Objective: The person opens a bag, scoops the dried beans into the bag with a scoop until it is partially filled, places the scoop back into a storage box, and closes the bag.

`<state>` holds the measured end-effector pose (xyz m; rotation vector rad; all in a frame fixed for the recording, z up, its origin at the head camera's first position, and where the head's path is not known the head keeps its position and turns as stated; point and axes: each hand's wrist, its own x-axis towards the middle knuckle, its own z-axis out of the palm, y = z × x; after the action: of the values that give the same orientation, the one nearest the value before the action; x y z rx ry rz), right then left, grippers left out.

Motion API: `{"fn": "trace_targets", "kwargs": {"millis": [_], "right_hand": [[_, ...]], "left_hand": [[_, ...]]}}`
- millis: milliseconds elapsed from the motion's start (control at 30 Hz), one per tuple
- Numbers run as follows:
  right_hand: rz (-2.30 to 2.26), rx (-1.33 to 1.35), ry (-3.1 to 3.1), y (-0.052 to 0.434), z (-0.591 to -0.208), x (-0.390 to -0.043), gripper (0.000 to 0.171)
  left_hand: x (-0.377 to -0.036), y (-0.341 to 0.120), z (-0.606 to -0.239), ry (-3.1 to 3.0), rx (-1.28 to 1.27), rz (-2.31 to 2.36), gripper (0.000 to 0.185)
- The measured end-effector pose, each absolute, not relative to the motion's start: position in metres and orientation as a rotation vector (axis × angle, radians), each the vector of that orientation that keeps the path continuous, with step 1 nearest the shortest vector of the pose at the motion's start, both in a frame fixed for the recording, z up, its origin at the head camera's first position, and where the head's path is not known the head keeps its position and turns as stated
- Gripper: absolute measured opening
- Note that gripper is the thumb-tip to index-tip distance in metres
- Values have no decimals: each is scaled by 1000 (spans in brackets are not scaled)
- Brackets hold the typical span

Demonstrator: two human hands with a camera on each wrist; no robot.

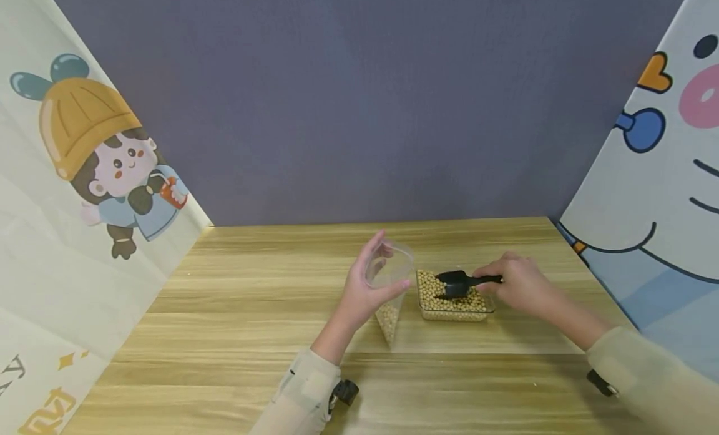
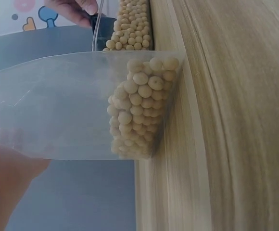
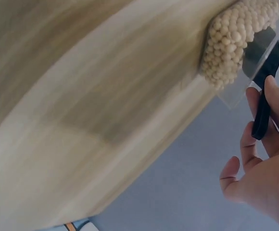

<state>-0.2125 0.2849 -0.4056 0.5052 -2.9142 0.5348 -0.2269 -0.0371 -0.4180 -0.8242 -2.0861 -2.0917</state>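
Soybeans fill a shallow clear tray (image 1: 487, 310) on the wooden table (image 1: 236, 310), at about 4 o'clock from the table's centre in the head view. Just beside it, at its 9 o'clock, stands a clear plastic bag (image 1: 390, 285), upright with its long axis running 12 to 6 and its mouth opening toward 12; a small heap of beans sits in its bottom tip, which rests on the table.

Left hand (image 1: 364, 291) grips the bag near its upper part, thumb and fingers curled around the clear film.

Right hand (image 1: 519, 284) pinches the handle of a black scoop (image 1: 462, 282), fingers closed on it. Its long axis lies roughly 3 to 9, handle at 3 in the hand, bowl pointing to 9 toward the bag. The bowl is above the beans in the tray; whether it touches them cannot be told.
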Motion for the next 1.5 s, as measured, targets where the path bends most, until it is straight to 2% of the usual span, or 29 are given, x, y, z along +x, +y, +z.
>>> {"fn": "trace_targets", "kwargs": {"millis": [400,800,1267,1500], "right_hand": [[777,374,-2968,275,-424,-210,32],[825,354,-2907,282,-430,-209,35],[960,194,-2860,296,-426,-195,38],[964,122,-2812,296,-413,-188,39]], "left_hand": [[-222,-43,-421,-2077,-752,-2111,99],[-221,-46,-422,-2063,-800,-2086,99],[-221,-45,-421,-2077,-804,-2119,100],[-221,-46,-421,-2058,-833,-2143,101]]}}
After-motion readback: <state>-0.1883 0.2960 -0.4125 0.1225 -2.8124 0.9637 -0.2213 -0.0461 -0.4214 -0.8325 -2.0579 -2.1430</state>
